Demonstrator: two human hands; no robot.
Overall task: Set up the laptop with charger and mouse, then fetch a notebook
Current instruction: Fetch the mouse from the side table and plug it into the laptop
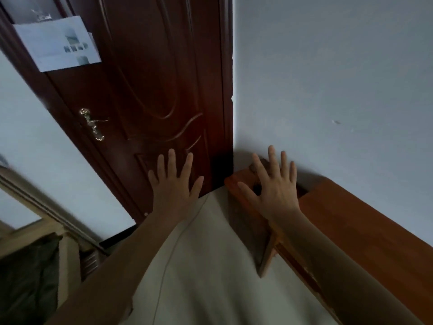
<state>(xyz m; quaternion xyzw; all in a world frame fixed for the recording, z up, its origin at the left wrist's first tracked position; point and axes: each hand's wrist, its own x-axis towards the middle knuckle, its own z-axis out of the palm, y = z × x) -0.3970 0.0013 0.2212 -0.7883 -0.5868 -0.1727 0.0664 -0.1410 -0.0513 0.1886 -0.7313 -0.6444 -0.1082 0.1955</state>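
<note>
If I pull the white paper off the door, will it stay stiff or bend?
The paper looks like a thin sheet, so it probably flops when held by one edge. Its right edge already seems to curl off the door, suggesting it is light and tears easily. Both hands are open and free.

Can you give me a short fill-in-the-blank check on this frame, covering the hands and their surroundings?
1. Both the left hand and the right hand are ____, fingers spread, holding nothing.
2. The door ahead is dark ____ wood.
3. The door handle is ____ coloured.
4. A sheet of ____ hangs on the door's upper left.

Missing words: open; brown; gold; paper
</note>
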